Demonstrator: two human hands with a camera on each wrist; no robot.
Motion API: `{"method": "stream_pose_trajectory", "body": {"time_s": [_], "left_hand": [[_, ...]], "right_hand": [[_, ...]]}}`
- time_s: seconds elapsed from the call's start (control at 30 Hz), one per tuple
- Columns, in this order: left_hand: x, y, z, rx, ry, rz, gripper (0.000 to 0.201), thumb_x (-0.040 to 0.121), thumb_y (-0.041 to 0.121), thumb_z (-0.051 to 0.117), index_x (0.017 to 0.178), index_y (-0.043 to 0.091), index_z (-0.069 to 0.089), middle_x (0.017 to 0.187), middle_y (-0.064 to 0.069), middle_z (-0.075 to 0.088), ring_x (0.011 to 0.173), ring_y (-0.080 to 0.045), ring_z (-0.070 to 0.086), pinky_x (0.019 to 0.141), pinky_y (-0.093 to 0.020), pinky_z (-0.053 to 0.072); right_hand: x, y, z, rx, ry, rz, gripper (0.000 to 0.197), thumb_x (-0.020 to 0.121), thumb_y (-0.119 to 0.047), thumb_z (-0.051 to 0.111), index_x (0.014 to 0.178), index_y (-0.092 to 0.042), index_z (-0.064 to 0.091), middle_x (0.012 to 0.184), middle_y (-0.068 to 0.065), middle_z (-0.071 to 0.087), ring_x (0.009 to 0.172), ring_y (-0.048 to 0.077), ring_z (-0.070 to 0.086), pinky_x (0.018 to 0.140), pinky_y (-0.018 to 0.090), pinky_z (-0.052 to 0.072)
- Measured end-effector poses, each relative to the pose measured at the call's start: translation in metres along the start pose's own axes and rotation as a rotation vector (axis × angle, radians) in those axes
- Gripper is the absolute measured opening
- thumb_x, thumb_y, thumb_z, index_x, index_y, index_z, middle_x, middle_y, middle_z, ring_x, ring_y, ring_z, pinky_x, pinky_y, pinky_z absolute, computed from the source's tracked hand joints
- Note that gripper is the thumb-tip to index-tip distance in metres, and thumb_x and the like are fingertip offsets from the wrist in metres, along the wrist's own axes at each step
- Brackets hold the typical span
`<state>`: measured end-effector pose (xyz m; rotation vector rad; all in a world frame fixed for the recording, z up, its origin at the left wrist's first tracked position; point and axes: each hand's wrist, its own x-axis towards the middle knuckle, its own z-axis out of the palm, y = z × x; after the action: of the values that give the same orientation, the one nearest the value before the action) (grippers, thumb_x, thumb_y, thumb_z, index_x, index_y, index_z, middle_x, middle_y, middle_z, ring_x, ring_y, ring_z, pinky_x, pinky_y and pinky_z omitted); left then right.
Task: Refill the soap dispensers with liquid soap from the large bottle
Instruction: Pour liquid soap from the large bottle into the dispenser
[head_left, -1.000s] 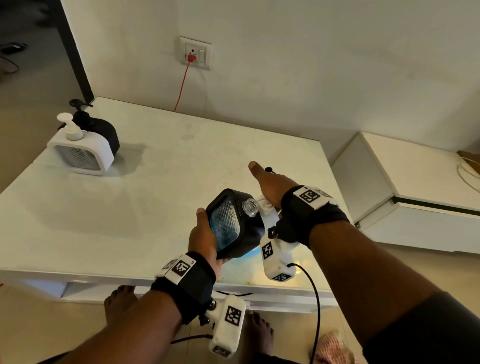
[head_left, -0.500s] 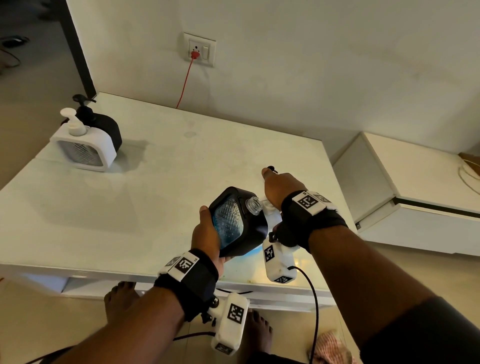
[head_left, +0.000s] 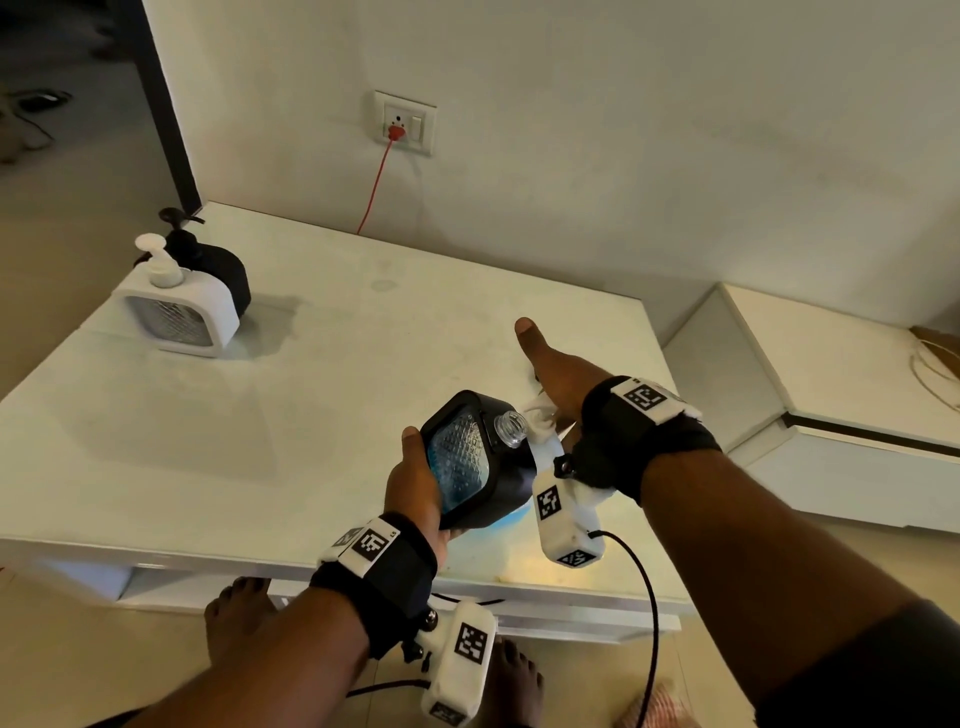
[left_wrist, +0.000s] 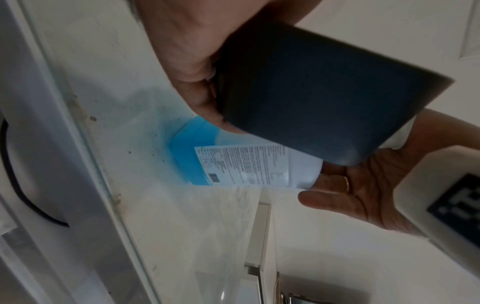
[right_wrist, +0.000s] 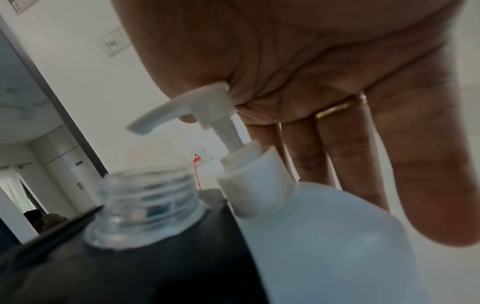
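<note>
My left hand (head_left: 413, 480) grips a black soap dispenser (head_left: 467, 462), tilted, with blue liquid behind its patterned window. Its clear threaded neck (head_left: 511, 428) is uncapped and leans against the large bottle's white pump (head_left: 537, 421). The large translucent bottle (left_wrist: 233, 164) stands on the table with blue soap low inside it. My right hand (head_left: 556, 369) lies palm-down on the pump head (right_wrist: 187, 109), fingers straight and thumb stretched forward. In the right wrist view the pump spout points over the open neck (right_wrist: 148, 205). No soap stream shows.
A white dispenser (head_left: 182, 317) and a second black one (head_left: 218, 270) stand at the far left of the white table (head_left: 311, 415). A red cable hangs from the wall socket (head_left: 402, 124). A low white cabinet (head_left: 831, 389) sits on the right. Bare feet show below the table's near edge.
Half a second ago my right thumb was tucked down over the pump; now it is stretched out again. The left hand has kept the black dispenser in the same place.
</note>
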<state>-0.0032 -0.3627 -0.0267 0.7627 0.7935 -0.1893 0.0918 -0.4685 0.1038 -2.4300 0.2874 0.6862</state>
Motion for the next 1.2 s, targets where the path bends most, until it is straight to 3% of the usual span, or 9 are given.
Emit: {"method": "stream_pose_trajectory", "body": {"time_s": [0.07, 0.17, 0.3, 0.37, 0.63, 0.8, 1.0, 1.13, 1.2], "left_hand": [[0.000, 0.000, 0.000, 0.000, -0.001, 0.000, 0.051, 0.105, 0.064, 0.033, 0.114, 0.027, 0.066, 0.122, -0.014, 0.071, 0.109, -0.035, 0.067, 0.098, -0.052, 0.056], [0.001, 0.000, -0.001, 0.003, 0.002, -0.011, 0.055, 0.105, 0.066, 0.032, 0.123, 0.026, 0.066, 0.124, -0.014, 0.071, 0.109, -0.035, 0.068, 0.094, -0.050, 0.057], [0.001, 0.001, -0.001, -0.001, 0.000, -0.019, 0.057, 0.104, 0.067, 0.032, 0.131, 0.028, 0.062, 0.128, -0.014, 0.068, 0.112, -0.036, 0.067, 0.099, -0.054, 0.055], [0.000, 0.002, -0.002, -0.004, -0.003, -0.021, 0.055, 0.104, 0.067, 0.032, 0.130, 0.028, 0.062, 0.128, -0.014, 0.068, 0.112, -0.036, 0.066, 0.099, -0.054, 0.055], [0.002, 0.001, -0.001, -0.009, -0.003, -0.015, 0.050, 0.105, 0.065, 0.033, 0.123, 0.029, 0.061, 0.128, -0.015, 0.067, 0.112, -0.036, 0.066, 0.095, -0.052, 0.057], [0.002, 0.001, 0.000, 0.003, -0.004, -0.019, 0.051, 0.105, 0.066, 0.033, 0.119, 0.027, 0.063, 0.123, -0.013, 0.069, 0.108, -0.033, 0.067, 0.080, -0.043, 0.059], [0.003, 0.000, -0.001, -0.009, -0.009, -0.022, 0.053, 0.104, 0.067, 0.033, 0.121, 0.027, 0.064, 0.124, -0.014, 0.070, 0.110, -0.034, 0.068, 0.085, -0.045, 0.059], [0.002, 0.001, -0.002, -0.010, -0.013, -0.015, 0.050, 0.105, 0.065, 0.034, 0.119, 0.027, 0.063, 0.124, -0.013, 0.069, 0.109, -0.034, 0.067, 0.087, -0.046, 0.059], [0.001, 0.003, -0.003, -0.022, -0.009, -0.015, 0.049, 0.105, 0.065, 0.035, 0.112, 0.027, 0.065, 0.122, -0.013, 0.070, 0.109, -0.035, 0.067, 0.096, -0.052, 0.057]], "right_hand": [[0.000, -0.002, 0.000, -0.036, 0.015, -0.024, 0.110, 0.073, -0.093, 0.011, 0.141, -0.014, 0.048, 0.129, 0.015, 0.059, 0.108, 0.035, 0.060, 0.104, 0.048, 0.043], [0.002, -0.004, 0.001, -0.110, 0.049, -0.042, 0.114, 0.073, -0.094, 0.008, 0.138, -0.011, 0.051, 0.129, 0.015, 0.061, 0.110, 0.034, 0.059, 0.104, 0.045, 0.042], [0.009, 0.000, 0.007, -0.155, 0.119, -0.051, 0.107, 0.077, -0.092, 0.012, 0.129, -0.010, 0.056, 0.102, 0.010, 0.065, 0.091, 0.028, 0.061, 0.084, 0.036, 0.042], [0.011, 0.002, 0.009, -0.142, 0.140, -0.053, 0.101, 0.080, -0.089, 0.015, 0.124, -0.009, 0.058, 0.098, 0.009, 0.066, 0.090, 0.027, 0.062, 0.085, 0.036, 0.045], [0.017, 0.005, 0.015, -0.190, 0.170, -0.051, 0.101, 0.082, -0.087, 0.018, 0.138, -0.010, 0.053, 0.134, 0.014, 0.059, 0.108, 0.031, 0.058, 0.086, 0.037, 0.039], [0.019, 0.011, 0.017, -0.158, 0.168, -0.055, 0.081, 0.087, -0.082, 0.024, 0.101, -0.012, 0.063, 0.114, 0.013, 0.065, 0.096, 0.030, 0.058, 0.082, 0.035, 0.037], [0.018, 0.013, 0.018, -0.141, 0.196, -0.022, 0.082, 0.089, -0.079, 0.028, 0.125, -0.012, 0.059, 0.117, 0.011, 0.062, 0.095, 0.028, 0.054, 0.082, 0.035, 0.036], [0.017, 0.008, 0.015, -0.129, 0.135, -0.046, 0.080, 0.090, -0.079, 0.023, 0.107, -0.011, 0.061, 0.117, 0.011, 0.061, 0.093, 0.028, 0.052, 0.084, 0.034, 0.035], [0.016, 0.003, 0.011, -0.116, 0.091, -0.061, 0.091, 0.087, -0.083, 0.016, 0.121, -0.011, 0.060, 0.126, 0.014, 0.060, 0.096, 0.028, 0.055, 0.089, 0.035, 0.039]]}}
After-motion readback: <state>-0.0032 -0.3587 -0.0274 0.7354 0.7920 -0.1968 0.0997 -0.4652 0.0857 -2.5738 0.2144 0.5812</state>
